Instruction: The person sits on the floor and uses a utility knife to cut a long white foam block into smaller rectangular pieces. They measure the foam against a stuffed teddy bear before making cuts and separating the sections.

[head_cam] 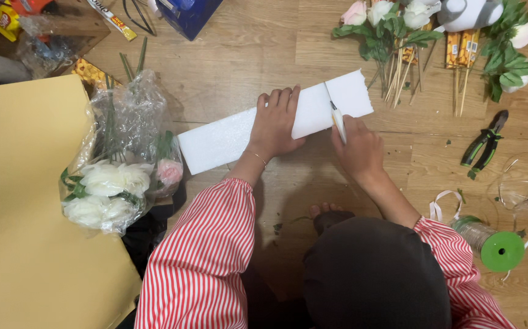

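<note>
A long white foam block lies slanted on the wooden floor. My left hand presses flat on its middle, fingers spread. My right hand grips a small white utility knife whose blade runs across the block near its right end, along a thin cut line. Both sleeves are red-and-white striped.
A plastic-wrapped bunch of white and pink roses lies left, beside a large yellow sheet. Loose flowers on sticks sit at top right, green-handled pliers at right, a green ribbon spool lower right.
</note>
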